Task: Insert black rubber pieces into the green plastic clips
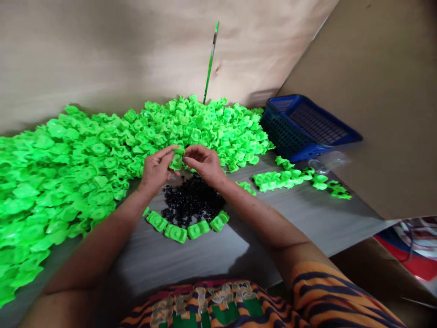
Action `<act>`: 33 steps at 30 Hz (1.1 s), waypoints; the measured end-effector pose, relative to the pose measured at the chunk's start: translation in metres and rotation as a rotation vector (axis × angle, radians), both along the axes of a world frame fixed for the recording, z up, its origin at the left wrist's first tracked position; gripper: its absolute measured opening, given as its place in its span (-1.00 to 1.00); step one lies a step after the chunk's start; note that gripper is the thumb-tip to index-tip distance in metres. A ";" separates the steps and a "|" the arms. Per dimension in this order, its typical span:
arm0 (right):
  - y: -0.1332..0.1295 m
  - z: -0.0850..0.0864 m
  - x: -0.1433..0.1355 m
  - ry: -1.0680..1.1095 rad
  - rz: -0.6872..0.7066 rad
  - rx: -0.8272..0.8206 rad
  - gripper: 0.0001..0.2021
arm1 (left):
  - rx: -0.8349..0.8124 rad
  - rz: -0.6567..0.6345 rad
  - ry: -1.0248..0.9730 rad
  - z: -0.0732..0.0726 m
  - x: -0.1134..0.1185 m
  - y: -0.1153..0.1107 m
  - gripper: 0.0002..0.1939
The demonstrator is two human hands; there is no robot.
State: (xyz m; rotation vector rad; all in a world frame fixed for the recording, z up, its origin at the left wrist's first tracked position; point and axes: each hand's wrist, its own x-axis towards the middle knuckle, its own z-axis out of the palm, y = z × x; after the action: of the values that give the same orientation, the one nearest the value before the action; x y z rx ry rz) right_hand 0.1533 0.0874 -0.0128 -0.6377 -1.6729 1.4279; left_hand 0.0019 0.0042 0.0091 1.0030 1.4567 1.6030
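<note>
My left hand is closed on a bright green moulded plastic piece, gripping it between thumb and fingers above the table. At the right edge of that piece, my right hand has its thumb and forefinger pinched together. A dark spot shows at its fingertips, too small to make out. Just below both hands lies a heap of small black plastic parts. Several similar green pieces form a curved row along the near side of the black heap.
A large pile of green pieces covers the left and back of the table. A blue plastic basket stands at the back right. Joined green pieces and a clear plastic cup-like item lie before it. A thin green-marked strip rises behind.
</note>
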 end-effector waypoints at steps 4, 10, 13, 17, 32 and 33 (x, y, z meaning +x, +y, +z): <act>0.004 0.002 0.005 -0.426 -0.056 0.377 -0.88 | -0.083 0.060 -0.152 0.000 -0.019 0.009 -0.45; -0.018 0.016 0.003 -1.131 0.119 0.865 -0.71 | -0.087 0.035 -0.228 0.001 -0.020 0.012 -0.33; -0.024 0.015 -0.001 -1.175 0.150 0.908 -0.68 | -0.087 -0.023 -0.215 0.000 -0.015 0.009 -0.23; -0.023 0.011 -0.004 -1.210 0.168 0.940 -0.67 | -0.095 -0.072 -0.219 0.001 -0.012 0.007 -0.19; -0.026 0.013 -0.004 -1.217 0.190 0.887 -0.61 | -0.099 -0.123 -0.225 0.001 -0.010 0.005 -0.16; -0.027 0.014 -0.005 -1.220 0.196 0.884 -0.61 | -0.098 -0.122 -0.224 0.000 -0.010 0.005 -0.16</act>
State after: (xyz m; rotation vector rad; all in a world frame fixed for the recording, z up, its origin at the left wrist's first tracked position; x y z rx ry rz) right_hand 0.1486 0.0606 0.0014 -0.8678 -3.0524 0.1322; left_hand -0.0085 0.0095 0.0094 0.8122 1.2841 1.4889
